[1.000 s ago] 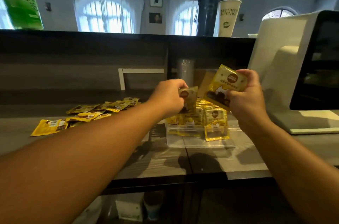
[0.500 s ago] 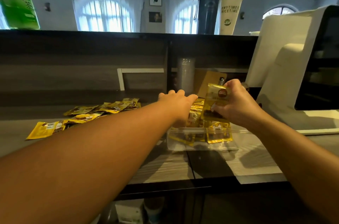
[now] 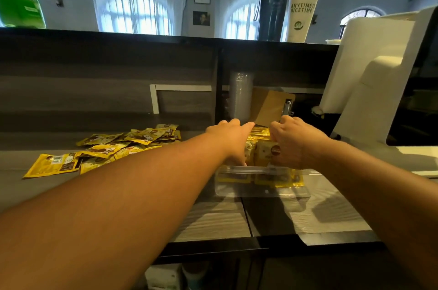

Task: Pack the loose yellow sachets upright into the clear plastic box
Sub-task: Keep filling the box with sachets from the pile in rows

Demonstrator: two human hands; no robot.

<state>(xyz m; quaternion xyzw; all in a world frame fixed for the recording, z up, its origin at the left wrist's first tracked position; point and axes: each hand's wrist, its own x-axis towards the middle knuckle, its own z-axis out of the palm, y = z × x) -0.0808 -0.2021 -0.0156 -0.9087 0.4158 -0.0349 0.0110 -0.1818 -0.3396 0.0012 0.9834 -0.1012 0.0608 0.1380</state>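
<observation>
Sachets (image 3: 263, 154) upright in clear box (image 3: 260, 191)

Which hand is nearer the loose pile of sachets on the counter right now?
Left. The left hand is at the clear plastic box's left end, the side facing the loose sachet pile. The right hand is over the box's right part, farther away.

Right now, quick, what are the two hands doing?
Left hand: open, fingers stretched over the sachets in the clear plastic box, gripping nothing visible.
Right hand: closed on a yellow sachet, pushing it upright into the box.
</observation>
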